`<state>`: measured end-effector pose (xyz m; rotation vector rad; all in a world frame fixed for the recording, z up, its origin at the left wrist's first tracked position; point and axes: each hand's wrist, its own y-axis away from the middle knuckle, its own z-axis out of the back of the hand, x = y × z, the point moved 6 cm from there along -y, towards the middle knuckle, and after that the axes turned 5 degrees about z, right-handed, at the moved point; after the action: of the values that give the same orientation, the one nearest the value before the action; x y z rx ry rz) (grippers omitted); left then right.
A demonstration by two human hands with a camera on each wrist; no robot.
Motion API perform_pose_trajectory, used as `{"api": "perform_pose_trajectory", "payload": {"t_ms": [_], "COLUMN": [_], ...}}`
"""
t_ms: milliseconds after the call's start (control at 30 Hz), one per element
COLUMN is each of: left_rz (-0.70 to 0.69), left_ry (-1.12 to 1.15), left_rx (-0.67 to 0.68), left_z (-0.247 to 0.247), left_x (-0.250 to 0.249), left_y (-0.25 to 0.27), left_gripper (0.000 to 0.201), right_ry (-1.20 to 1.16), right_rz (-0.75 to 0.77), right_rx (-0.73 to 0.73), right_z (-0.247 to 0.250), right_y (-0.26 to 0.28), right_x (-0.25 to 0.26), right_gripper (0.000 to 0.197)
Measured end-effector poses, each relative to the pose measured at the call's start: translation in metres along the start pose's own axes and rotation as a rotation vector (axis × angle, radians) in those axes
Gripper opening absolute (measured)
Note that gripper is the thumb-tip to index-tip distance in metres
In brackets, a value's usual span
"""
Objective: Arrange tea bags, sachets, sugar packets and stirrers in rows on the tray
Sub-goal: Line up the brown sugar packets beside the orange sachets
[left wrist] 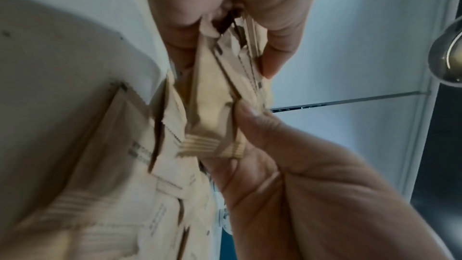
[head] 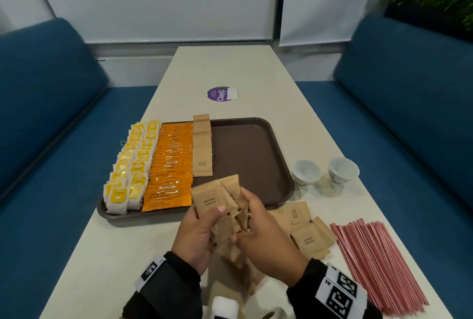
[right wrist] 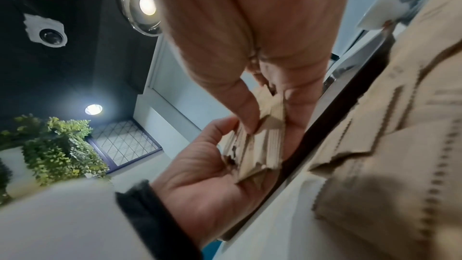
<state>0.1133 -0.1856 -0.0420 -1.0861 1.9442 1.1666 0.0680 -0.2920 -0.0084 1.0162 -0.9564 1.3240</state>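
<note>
Brown paper sugar packets (head: 222,206) fill both our hands: the left hand (head: 197,231) clasps a loose bundle while the right hand (head: 258,226) pinches into it, just above the near rim of the dark brown plastic tray (head: 250,155). We judge the task past halfway: yellow-tagged tea bags (head: 130,165), orange coffee sachets (head: 171,165) and a part-built sugar row (head: 202,150) lie in place. More loose packets (head: 304,229) and the red stirrers (head: 376,262) wait on the table. We cannot count the bundle; the wrist views blur.

White table (head: 230,68): tray (head: 256,155), cups (head: 305,172), stirrers (head: 378,262), loose sugar packets (head: 311,239).
</note>
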Motion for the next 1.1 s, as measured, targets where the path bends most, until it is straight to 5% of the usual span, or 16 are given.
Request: {"api": "perform_pose_trajectory", "payload": {"t_ms": [333,700,867,967,1100], "left_rz": [-0.002,-0.070,-0.056,-0.028,-0.019], "left_ry": [0.115,-0.154,-0.164,-0.106,-0.090], "left_rx": [0.023,0.030,0.106,0.103,0.088], "left_z": [0.008,0.014,0.020,0.032,0.040], "left_x": [-0.002,-0.004,-0.001,0.004,0.002], "left_y": [-0.007,-0.009,-0.004,-0.004,-0.003], "left_gripper": [0.053,0.045,0.073,0.065,0.058], "right_ry": [0.119,0.190,-0.021,-0.057,-0.132], "right_rz": [0.021,-0.004,-0.106,-0.117,-0.126], "right_rx": [0.051,-0.074,-0.067,-0.054,-0.101], "right_z": [-0.008,0.004,0.004,0.002,0.003], "right_y": [-0.021,-0.046,-0.051,-0.051,-0.054], "right_x": [0.002,0.022,0.010,0.006,0.006], "right_gripper": [0.051,0.035,0.019,0.003,0.008]}}
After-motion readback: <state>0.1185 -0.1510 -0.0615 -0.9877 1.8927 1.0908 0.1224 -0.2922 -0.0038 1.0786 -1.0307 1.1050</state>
